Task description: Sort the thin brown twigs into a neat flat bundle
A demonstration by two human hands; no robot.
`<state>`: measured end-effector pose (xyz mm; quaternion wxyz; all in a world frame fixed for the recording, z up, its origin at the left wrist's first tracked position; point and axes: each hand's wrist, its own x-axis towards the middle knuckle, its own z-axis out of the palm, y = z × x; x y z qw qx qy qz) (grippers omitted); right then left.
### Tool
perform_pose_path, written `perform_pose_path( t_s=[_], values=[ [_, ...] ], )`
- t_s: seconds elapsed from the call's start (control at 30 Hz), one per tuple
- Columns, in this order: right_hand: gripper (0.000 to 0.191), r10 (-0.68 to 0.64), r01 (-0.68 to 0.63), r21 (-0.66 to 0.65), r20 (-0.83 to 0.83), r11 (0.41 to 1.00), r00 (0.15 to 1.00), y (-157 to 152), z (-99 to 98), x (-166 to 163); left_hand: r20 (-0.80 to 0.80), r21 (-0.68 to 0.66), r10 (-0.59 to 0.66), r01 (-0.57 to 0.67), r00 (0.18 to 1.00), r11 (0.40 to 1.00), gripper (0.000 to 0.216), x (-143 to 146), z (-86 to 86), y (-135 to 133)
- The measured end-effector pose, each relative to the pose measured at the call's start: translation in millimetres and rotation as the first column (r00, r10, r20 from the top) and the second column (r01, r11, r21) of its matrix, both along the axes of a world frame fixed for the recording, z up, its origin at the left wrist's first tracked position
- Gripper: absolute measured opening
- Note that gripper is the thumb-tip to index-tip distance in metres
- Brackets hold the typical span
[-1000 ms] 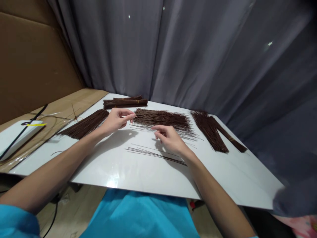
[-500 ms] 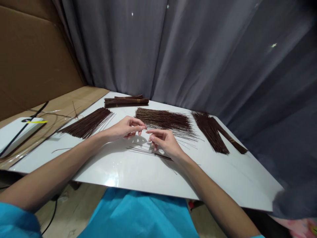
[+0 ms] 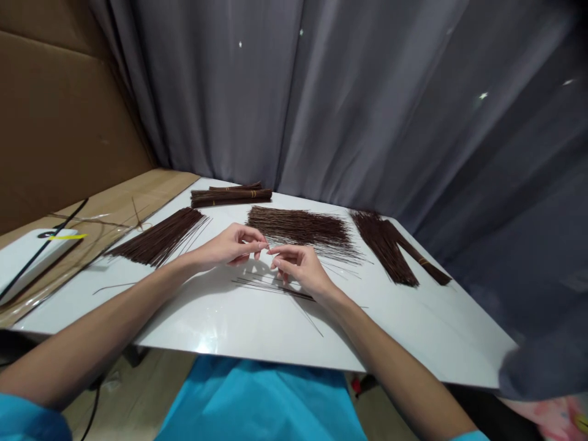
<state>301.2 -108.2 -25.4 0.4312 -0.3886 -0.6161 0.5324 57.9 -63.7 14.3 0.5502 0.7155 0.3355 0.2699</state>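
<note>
A loose pile of brown sticks (image 3: 298, 226) is lying just beyond my hands, a few thin strands (image 3: 271, 287) nearer me. My left hand (image 3: 236, 245) and right hand (image 3: 301, 266) are nearly meeting, fingertips pinching almost closed; whether they are gripping a strand I cannot tell. White tabletop (image 3: 220, 331) is stretching to the near edge; a grey curtain (image 3: 344, 110) is bounding the far side.
</note>
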Motion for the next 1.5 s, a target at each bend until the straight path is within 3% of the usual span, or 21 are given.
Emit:
perform_pose_path(
  t_s=[0.27, 0.53, 1.03, 1.5],
  values=[
    [0.037, 0.002, -0.002, 0.021, -0.002, 1.000, 1.000, 1, 1.6, 2, -0.078, 0.044, -0.047, 0.050, 0.996, 0.998, 0.033, -1, 4.1, 4],
    [0.036, 0.005, -0.006, 0.035, 0.009, 0.999, 1.000, 0, 2.6, 3, -0.086, -0.005, -0.128, 0.128, 0.988, 0.992, 0.038, -2, 3.5, 4],
    [0.035, -0.035, 0.035, 0.015, -0.023, 0.999, 0.999, 0, 1.5, 2, -0.147, 0.016, -0.111, 0.115, 0.983, 0.993, 0.038, -1, 8.2, -2],
    [0.037, -0.035, 0.032, -0.036, -0.067, 0.999, 0.997, 2, -6.9, -1, -0.094, -0.031, -0.046, 0.044, 0.994, 0.999, 0.032, 6, 8.3, -9]
  ],
)
